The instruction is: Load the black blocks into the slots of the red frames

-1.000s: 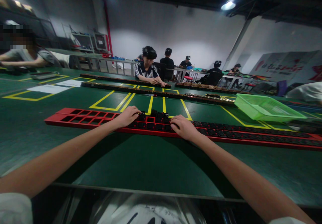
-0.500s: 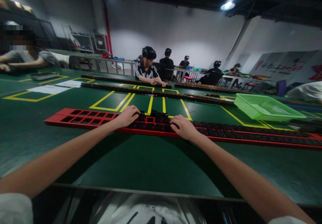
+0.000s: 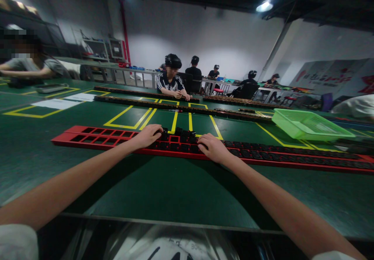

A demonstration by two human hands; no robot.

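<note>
Across the table in front of me lies a long red tray (image 3: 66, 137) with two rows of square slots. From the middle to the right, black square pieces (image 3: 248, 153) fill the slots; those at the left end are bare. My left hand (image 3: 148, 136) rests over the tray with fingers bent together, the tips against a small black piece (image 3: 164, 134). My right hand (image 3: 212, 147) is curled over the tray further right, its fingertips hiding what they touch. Between the hands, a few loose black pieces (image 3: 184, 133) sit raised along the far row, beside one bare slot.
A green plastic basket (image 3: 306, 135) stands at the right behind the tray. Long dark strips (image 3: 131, 102) lie across the green table (image 3: 166, 190), which has yellow tape outlines. White paper sheets (image 3: 58, 103) lie at left. A co-worker (image 3: 172, 81) sits opposite, another person at far left.
My left hand has shifted very slightly at the black piece; my right hand has stayed in place. The co-worker opposite and the person at far left have moved their hands a little.
</note>
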